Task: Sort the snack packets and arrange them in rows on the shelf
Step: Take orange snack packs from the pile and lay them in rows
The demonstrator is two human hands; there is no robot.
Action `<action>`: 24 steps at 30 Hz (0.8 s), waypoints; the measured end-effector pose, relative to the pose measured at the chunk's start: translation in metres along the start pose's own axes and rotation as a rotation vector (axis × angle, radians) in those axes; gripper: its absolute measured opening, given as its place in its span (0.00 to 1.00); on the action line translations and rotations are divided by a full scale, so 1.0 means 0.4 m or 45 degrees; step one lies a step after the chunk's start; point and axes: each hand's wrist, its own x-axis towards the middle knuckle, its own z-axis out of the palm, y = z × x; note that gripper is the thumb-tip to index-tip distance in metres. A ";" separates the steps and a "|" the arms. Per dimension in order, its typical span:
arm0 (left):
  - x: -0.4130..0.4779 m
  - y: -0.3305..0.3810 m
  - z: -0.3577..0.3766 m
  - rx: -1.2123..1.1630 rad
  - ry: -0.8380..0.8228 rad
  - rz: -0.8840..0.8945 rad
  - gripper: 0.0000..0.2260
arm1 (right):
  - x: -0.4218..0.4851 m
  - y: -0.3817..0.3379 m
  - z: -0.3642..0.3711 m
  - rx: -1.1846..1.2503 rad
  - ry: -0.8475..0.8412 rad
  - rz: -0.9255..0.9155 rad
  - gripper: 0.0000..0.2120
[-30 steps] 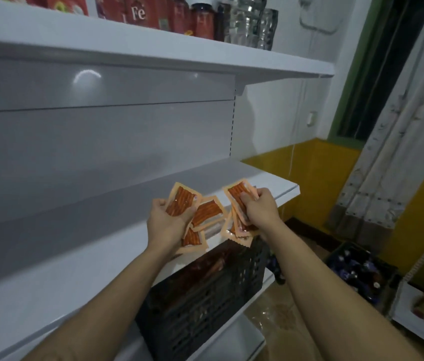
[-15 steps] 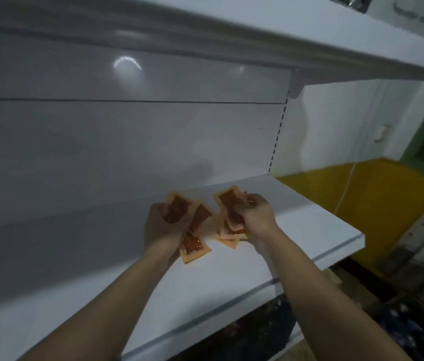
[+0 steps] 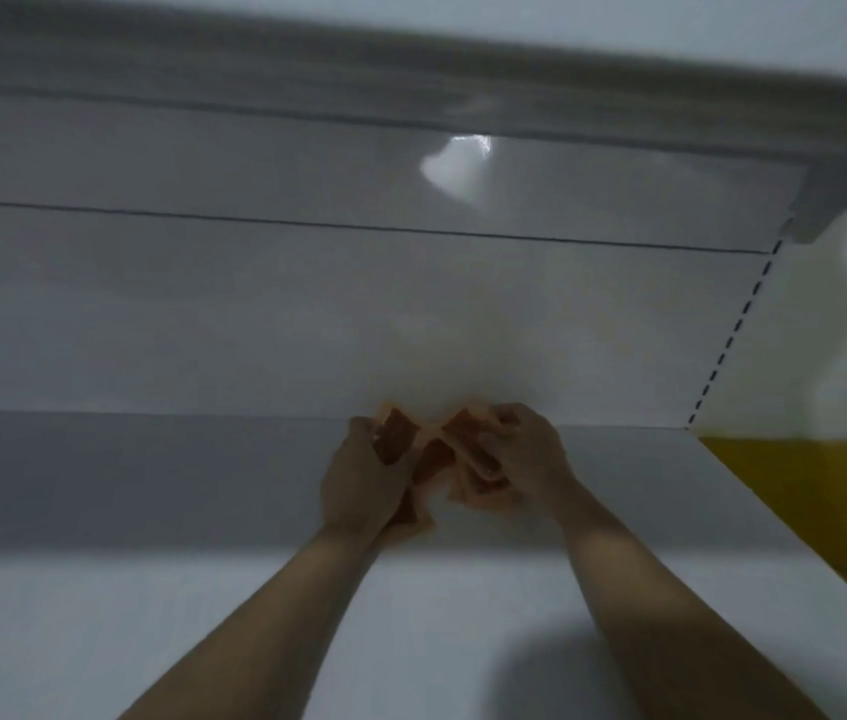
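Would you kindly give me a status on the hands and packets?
Left hand grips packets, right hand grips more. Both bunches over the shelf, near its back panel. No obstruction seen.

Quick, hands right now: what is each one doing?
Left hand: grips a fan of orange snack packets.
Right hand: grips a second bunch of packets.
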 end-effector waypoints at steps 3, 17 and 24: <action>-0.005 0.000 0.000 0.166 0.044 0.068 0.23 | -0.016 0.022 0.030 -0.011 0.001 -0.096 0.16; -0.010 -0.062 -0.115 0.697 -0.269 0.256 0.34 | -0.061 0.007 0.022 -0.616 -0.122 -0.156 0.33; 0.007 -0.056 -0.108 0.449 -0.325 0.156 0.38 | -0.036 0.016 0.014 -0.209 -0.063 -0.091 0.27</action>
